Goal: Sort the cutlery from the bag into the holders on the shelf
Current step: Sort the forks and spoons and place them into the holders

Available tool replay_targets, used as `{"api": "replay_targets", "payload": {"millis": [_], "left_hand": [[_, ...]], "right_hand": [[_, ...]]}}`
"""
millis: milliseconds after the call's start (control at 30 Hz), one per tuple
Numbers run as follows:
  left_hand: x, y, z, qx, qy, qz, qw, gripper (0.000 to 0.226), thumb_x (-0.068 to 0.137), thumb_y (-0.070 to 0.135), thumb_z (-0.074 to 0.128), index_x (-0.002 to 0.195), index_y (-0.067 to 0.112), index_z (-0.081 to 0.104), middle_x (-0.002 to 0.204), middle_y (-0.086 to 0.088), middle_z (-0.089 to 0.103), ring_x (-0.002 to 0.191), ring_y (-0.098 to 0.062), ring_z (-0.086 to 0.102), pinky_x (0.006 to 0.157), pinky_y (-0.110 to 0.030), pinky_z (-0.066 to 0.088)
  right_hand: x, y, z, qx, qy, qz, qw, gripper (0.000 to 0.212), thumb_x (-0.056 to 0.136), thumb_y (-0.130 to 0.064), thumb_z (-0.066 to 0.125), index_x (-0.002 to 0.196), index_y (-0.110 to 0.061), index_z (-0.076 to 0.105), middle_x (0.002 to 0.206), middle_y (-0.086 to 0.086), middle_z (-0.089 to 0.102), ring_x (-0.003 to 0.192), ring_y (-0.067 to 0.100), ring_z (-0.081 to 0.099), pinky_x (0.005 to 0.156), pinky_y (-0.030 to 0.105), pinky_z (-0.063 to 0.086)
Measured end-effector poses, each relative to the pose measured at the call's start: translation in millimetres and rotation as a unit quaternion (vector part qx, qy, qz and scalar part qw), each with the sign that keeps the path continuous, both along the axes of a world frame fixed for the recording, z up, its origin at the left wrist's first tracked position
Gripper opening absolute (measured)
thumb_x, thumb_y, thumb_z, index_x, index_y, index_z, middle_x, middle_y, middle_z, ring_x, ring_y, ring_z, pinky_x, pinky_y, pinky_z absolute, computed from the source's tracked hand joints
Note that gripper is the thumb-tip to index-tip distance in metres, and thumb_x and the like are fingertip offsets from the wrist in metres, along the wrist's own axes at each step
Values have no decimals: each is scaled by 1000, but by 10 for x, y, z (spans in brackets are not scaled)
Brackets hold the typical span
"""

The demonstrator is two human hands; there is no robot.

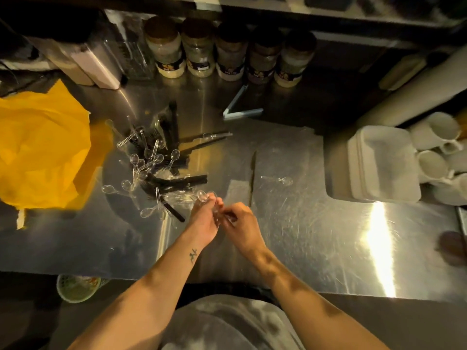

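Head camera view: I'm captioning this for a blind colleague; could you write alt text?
A person's left hand and right hand hold a bunch of clear spoons over a steel counter. To their left lies a pile of mixed cutlery beside a yellow bag; jars line the back and white mugs stand at right.

No words or numbers can be read. The five jars (230,46) at the back have dark labels (230,68) with yellow marks, but the letters are too blurry to make out.
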State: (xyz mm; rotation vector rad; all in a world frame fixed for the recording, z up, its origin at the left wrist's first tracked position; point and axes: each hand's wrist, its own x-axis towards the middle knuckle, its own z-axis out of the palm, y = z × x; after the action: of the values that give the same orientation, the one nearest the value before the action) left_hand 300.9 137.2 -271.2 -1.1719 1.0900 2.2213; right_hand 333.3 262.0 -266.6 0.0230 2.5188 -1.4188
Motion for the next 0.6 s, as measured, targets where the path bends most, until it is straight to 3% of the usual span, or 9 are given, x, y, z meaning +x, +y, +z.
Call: {"api": "replay_targets", "payload": {"millis": [67, 167, 267, 467, 600], "left_hand": [[-47, 14, -27, 0, -11, 8, 1000, 9, 103, 20, 57, 95, 17, 61, 78, -1, 61, 66, -10, 57, 62, -23, 48], [-164, 38, -30, -7, -30, 15, 999, 12, 103, 20, 55, 97, 12, 61, 79, -2, 61, 65, -9, 57, 67, -24, 49], [-275, 89, 2, -1, -33, 2, 999, 15, 104, 23, 55, 102, 9, 60, 81, -2, 62, 62, -7, 56, 62, -22, 48], [-398, 173, 64, 13, -10, -63, 998, 16, 102, 29, 59, 108, 15, 55, 76, 1, 59, 57, -7, 48, 54, -21, 40], [-421, 208, 93, 15, -7, -72, 997, 16, 101, 32, 60, 104, 16, 57, 78, 1, 58, 58, -7, 48, 58, -24, 41]], "right_hand": [[-51, 87, -12, -12, -8, -17, 1000, 13, 94, -30, 72, 100, -19, 74, 94, -10, 65, 90, 7, 62, 81, 22, 53], [-148, 238, -60, 12, 7, -57, 998, 5, 96, -20, 67, 95, -19, 72, 92, -10, 65, 89, 11, 61, 83, 30, 51], [-325, 470, -194, 45, -12, -125, 991, 13, 96, -17, 61, 100, -17, 73, 97, -3, 67, 91, 15, 63, 87, 38, 53], [-668, 960, -331, 284, 36, -86, 954, 39, 93, -9, 62, 131, -18, 63, 140, 8, 57, 133, 35, 43, 109, 48, 40], [-793, 1145, -486, 331, 36, -58, 941, 41, 94, -14, 64, 134, -21, 59, 141, 4, 54, 132, 31, 47, 111, 46, 41]]}}
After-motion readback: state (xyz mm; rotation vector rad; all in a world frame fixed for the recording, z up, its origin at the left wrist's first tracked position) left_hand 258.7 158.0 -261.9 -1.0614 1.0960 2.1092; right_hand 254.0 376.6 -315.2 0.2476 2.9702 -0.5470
